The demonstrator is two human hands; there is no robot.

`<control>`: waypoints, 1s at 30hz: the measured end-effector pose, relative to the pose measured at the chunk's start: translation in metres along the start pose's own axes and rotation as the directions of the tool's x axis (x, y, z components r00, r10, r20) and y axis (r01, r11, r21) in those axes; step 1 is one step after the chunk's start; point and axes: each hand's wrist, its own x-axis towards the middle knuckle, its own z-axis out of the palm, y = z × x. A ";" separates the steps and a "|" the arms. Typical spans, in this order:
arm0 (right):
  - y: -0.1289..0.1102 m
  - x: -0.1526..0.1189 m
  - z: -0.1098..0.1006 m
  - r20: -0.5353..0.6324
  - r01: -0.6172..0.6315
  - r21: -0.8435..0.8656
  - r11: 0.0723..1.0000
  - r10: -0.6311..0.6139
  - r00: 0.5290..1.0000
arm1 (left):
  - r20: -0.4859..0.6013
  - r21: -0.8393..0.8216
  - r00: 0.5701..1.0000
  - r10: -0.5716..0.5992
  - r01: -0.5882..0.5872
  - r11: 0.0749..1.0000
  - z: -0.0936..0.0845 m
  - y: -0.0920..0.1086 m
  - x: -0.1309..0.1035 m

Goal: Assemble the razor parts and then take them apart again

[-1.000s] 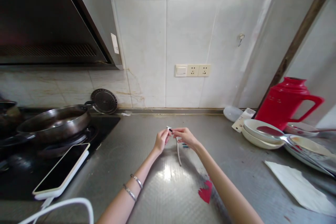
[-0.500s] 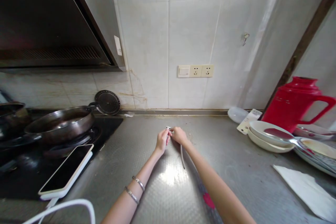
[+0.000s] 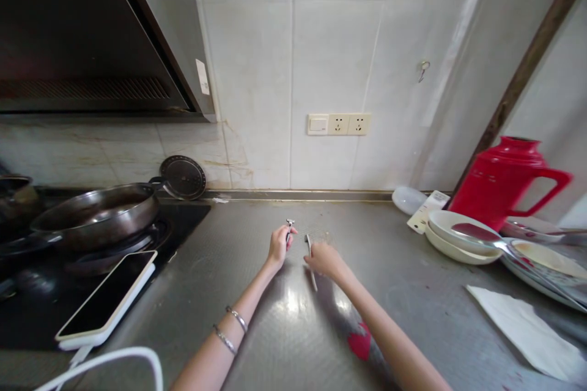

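Observation:
My left hand (image 3: 277, 247) is closed around the dark handle of a small T-shaped tool with a silver head (image 3: 290, 222), which looks like a razor. The head points up and away from me. To its right, my right hand (image 3: 323, 258) is closed on a thin, slightly curved grey strip (image 3: 313, 281). One end of the strip shows above the fingers and the other below them. A gap separates the two hands, both over the metal countertop (image 3: 257, 317). The strip's exact kind cannot be made out.
At left, a pan (image 3: 103, 214) sits on the black stove, with a white-cased phone (image 3: 107, 299) and white cable (image 3: 137, 351) nearer me. Stacked bowls (image 3: 458, 244), a red thermos jug (image 3: 499, 180) and white paper (image 3: 523, 333) lie right. Sockets (image 3: 338, 124) are on the wall.
My hands have moved apart from being together. The right hand has come right and nearer me with the grey strip; the silver head stands clear above my left hand. The view has shifted slightly.

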 end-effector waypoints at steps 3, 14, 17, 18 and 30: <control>-0.008 -0.007 0.008 -0.027 -0.022 -0.060 0.998 0.021 0.999 | 0.004 0.017 1.000 0.024 -0.024 1.000 -0.001 0.000 0.000; 0.014 -0.009 -0.004 -0.127 -0.024 0.022 0.999 0.027 0.992 | 0.065 0.058 0.998 0.002 -0.005 0.998 0.005 0.002 -0.002; 0.040 -0.009 -0.016 -0.269 0.015 0.120 0.993 0.018 0.963 | 0.104 0.042 0.995 -0.002 -0.003 0.999 0.008 0.000 -0.002; 0.049 -0.010 -0.019 -0.337 0.055 0.154 0.987 0.000 0.942 | 0.111 0.035 0.994 -0.002 -0.002 0.999 0.009 -0.001 -0.002; 0.087 -0.016 -0.014 -0.780 0.411 0.009 0.912 -0.250 0.573 | 0.096 0.046 0.994 0.047 -0.051 0.998 0.020 -0.005 -0.008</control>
